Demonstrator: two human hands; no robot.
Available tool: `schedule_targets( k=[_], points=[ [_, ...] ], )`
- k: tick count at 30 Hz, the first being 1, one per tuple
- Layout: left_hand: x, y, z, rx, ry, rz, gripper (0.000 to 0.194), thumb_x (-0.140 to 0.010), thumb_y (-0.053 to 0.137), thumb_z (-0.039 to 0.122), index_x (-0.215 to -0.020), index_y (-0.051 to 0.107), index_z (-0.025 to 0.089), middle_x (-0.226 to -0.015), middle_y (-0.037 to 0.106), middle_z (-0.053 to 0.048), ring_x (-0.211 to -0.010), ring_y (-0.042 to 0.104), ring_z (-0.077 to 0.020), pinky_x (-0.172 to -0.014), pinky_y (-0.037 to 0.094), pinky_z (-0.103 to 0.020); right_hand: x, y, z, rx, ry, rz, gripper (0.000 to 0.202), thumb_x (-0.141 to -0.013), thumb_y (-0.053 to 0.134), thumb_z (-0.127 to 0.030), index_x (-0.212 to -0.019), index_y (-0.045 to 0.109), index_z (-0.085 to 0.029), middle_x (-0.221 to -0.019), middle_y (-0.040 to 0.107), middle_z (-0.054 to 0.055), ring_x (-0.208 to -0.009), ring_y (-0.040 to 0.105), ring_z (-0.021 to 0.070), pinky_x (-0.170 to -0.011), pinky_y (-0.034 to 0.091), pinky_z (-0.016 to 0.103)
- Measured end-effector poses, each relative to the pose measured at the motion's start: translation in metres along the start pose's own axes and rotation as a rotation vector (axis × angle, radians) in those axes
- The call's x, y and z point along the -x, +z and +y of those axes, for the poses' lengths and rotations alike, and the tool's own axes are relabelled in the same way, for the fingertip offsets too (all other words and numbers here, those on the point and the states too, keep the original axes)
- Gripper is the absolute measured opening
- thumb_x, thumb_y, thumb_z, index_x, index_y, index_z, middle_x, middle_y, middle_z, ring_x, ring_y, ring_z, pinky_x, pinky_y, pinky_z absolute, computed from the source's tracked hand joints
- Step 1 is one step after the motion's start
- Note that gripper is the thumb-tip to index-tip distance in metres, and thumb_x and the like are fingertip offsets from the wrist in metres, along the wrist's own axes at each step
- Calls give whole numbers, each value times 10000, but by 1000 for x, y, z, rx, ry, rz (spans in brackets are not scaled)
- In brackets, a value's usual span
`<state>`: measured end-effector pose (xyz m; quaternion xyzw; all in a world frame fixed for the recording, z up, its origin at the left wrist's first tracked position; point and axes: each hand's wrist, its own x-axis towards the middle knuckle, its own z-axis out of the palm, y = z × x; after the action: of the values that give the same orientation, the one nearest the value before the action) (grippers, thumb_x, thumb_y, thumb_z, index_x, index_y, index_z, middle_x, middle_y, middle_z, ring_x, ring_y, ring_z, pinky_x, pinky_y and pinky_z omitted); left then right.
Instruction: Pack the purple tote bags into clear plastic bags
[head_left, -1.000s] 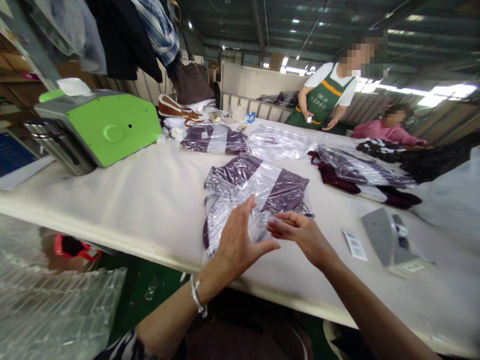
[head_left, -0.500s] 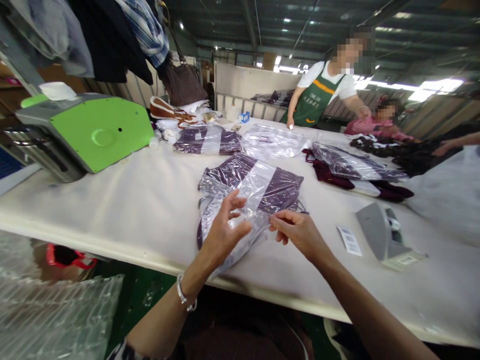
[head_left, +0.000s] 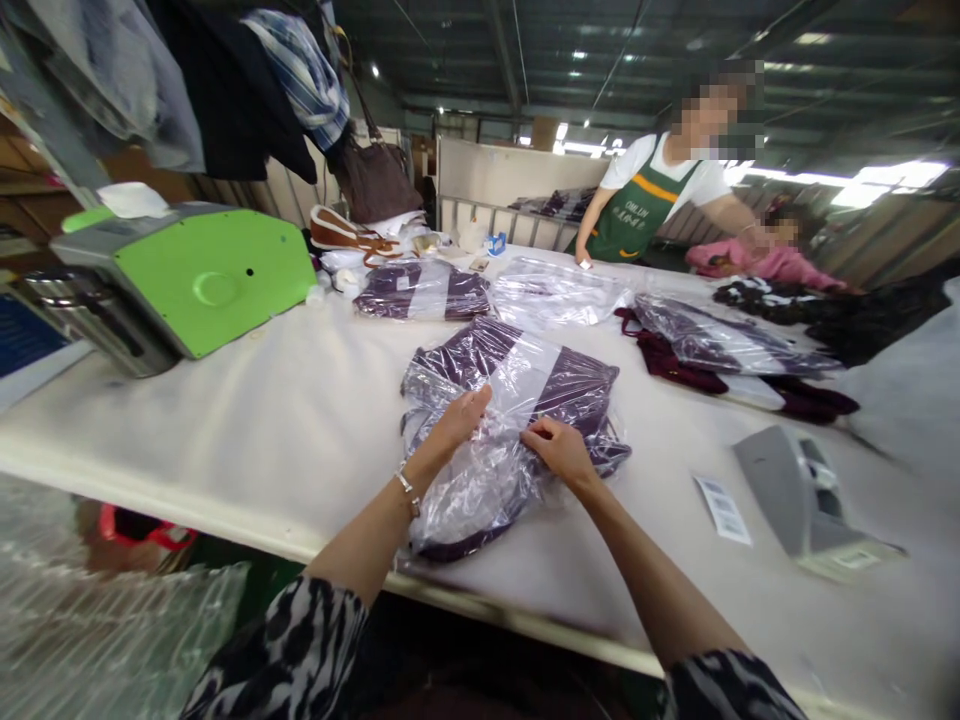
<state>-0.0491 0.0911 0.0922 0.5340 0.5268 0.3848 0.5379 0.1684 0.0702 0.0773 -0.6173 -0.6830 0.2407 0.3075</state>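
A folded dark purple garment with a white band, inside a clear plastic bag (head_left: 581, 385), lies before me on the table. My left hand (head_left: 459, 420) rests on the left part of this bag, fingers stretched out and close together. To its right, my right hand (head_left: 559, 448) has thumb and forefinger pinched on the clear plastic near the middle. Loose, wrinkled plastic spreads below both hands, over more dark fabric at the near end. Another bagged purple garment (head_left: 394, 290) and a pale bagged one (head_left: 555, 290) lie just beyond.
On the left stand a green and grey machine (head_left: 225, 285) and a steel thermos (head_left: 112, 325). A label sheet (head_left: 722, 508) and a grey device (head_left: 799, 500) are at right, with stacked garments (head_left: 720, 340) behind. A person in a green apron (head_left: 634, 215) stands across the table (head_left: 300, 420).
My left hand has come down from above the bag onto it, and its fingers have drawn together. My right hand stays pinched at the plastic. The near end of the bag lies more spread out.
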Motion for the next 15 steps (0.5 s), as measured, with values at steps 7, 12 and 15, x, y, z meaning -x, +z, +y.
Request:
schedule_targets(
  k=[7, 12, 15],
  points=[
    [-15, 1, -6, -123, 37, -47, 204, -744, 660, 341, -793, 626, 146, -624, 603, 17, -518, 496, -95, -501, 361, -216, 1, 0, -1, -99, 24, -17, 278, -767, 648, -464, -756, 722, -196, -751, 723, 27, -700, 625, 194, -698, 446, 297],
    [-27, 4, -5, -267, 102, 49, 87, -787, 593, 244, -765, 622, 165, -656, 589, 16, -597, 534, -128, -585, 423, -254, 1, -4, 7, 14, 26, -8, 280, -814, 662, -490, -817, 731, -218, -715, 702, 13, -678, 622, 195, -655, 414, 286],
    [-26, 7, -7, -398, 172, 118, 37, -771, 622, 169, -750, 653, 173, -760, 630, -22, -774, 582, -180, -762, 449, -321, 11, -9, 17, 265, 8, 15, 248, -874, 654, -490, -896, 735, -257, -767, 732, 25, -712, 657, 215, -642, 392, 288]
  ],
)
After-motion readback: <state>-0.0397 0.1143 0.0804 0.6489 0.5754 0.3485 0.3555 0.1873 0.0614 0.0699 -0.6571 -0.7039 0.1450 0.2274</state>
